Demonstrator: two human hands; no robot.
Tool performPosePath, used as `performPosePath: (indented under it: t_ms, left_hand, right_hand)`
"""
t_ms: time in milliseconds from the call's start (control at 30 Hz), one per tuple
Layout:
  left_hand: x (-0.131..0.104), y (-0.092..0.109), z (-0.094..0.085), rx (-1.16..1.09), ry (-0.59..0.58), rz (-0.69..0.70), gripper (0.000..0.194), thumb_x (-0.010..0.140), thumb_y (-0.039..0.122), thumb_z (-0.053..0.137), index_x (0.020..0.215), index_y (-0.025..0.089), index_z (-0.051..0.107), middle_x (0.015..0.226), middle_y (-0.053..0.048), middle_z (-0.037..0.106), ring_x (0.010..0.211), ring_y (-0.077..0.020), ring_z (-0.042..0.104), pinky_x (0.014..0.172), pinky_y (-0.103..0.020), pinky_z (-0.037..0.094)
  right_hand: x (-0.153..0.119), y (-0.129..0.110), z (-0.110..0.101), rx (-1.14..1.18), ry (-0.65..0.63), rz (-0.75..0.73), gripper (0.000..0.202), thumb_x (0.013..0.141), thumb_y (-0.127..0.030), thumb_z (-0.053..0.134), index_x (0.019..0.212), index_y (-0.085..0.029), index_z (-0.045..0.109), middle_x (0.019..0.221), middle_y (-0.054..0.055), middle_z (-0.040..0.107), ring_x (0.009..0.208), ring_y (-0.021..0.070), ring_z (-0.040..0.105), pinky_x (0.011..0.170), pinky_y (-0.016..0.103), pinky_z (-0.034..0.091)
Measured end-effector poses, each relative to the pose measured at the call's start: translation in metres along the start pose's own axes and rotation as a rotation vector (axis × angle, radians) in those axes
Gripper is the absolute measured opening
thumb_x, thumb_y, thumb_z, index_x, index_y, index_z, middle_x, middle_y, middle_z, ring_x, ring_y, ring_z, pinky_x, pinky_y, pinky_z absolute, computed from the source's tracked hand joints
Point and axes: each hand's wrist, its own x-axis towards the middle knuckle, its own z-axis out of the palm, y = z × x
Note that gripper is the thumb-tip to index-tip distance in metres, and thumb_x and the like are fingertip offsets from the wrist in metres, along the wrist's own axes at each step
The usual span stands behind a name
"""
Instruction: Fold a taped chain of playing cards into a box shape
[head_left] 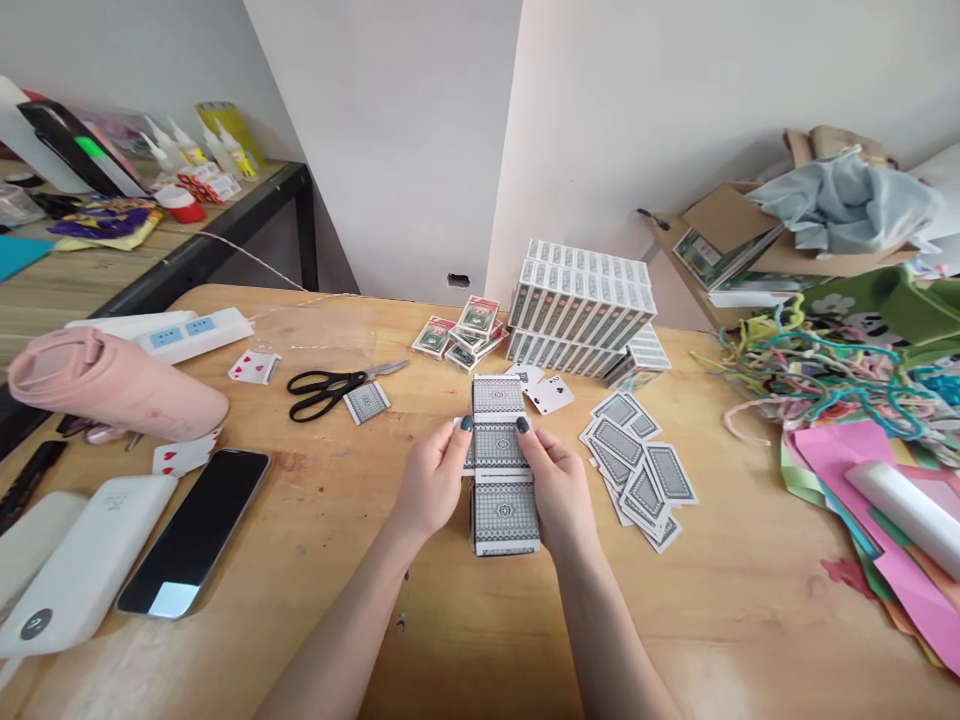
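Observation:
A column of grey-patterned playing cards (506,510) stands in the middle of the table, its card backs facing up in a row of joined panels. My left hand (435,475) grips the middle panel by its left edge, thumb on top. On the opposite edge, my right hand (559,480) pinches the same panel, its thumb also on top. The fingers beneath are hidden. Loose face-down cards (641,465) lie spread to the right of my right hand. Just behind the column are a few face-up cards (551,393). Black-handled scissors (330,388) rest to the left, touching a folded card (367,402).
Stacked card boxes (581,300) rise at the back, beside several loose packs (476,318). At left lie a phone (196,530), a white power bank (90,560), a pink roll (112,380) and a power strip (196,333). Tangled yarn (817,370) and coloured paper (870,500) cover the right side.

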Motion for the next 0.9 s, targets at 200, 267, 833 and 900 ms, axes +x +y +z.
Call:
performPosePath:
  t_ms: [200,267,833,900]
  left_hand:
    - [-0.003,-0.005,0.0,-0.162,0.082,-0.069,0.038,0.091,0.046,0.038,0.063,0.021,0.038,0.05,0.006,0.037,0.044,-0.01,0.037,0.044,-0.023,0.029]
    - [-0.002,-0.006,0.001,-0.145,0.071,-0.074,0.037,0.091,0.044,0.039,0.063,0.021,0.038,0.049,0.006,0.036,0.043,-0.0095,0.036,0.042,-0.023,0.028]
    - [0.007,-0.002,-0.005,0.028,-0.199,0.007,0.036,0.091,0.042,0.04,0.064,0.019,0.043,0.061,0.003,0.042,0.059,-0.012,0.04,0.056,-0.024,0.033]
    - [0.01,-0.005,-0.008,-0.003,-0.207,-0.01,0.031,0.087,0.045,0.047,0.071,0.018,0.048,0.071,0.001,0.049,0.07,-0.0137,0.048,0.064,-0.025,0.038]
  right_hand:
    - [-0.001,0.002,0.001,0.053,0.043,0.0,0.035,0.066,-0.046,0.076,0.082,-0.017,0.065,0.069,0.002,0.067,0.06,0.0186,0.061,0.053,0.028,0.045]
    - [-0.001,0.002,0.003,-0.019,0.101,-0.041,0.034,0.069,-0.05,0.072,0.078,-0.018,0.064,0.066,0.001,0.064,0.057,0.0161,0.056,0.053,0.027,0.043]
    - [-0.001,0.003,-0.004,0.156,-0.032,0.051,0.025,0.067,-0.038,0.077,0.076,-0.017,0.066,0.063,0.002,0.068,0.059,0.0222,0.064,0.057,0.034,0.051]
    - [0.002,0.003,-0.008,0.181,-0.088,0.106,0.027,0.067,-0.038,0.076,0.078,-0.015,0.068,0.065,0.005,0.07,0.064,0.0251,0.067,0.06,0.036,0.053]
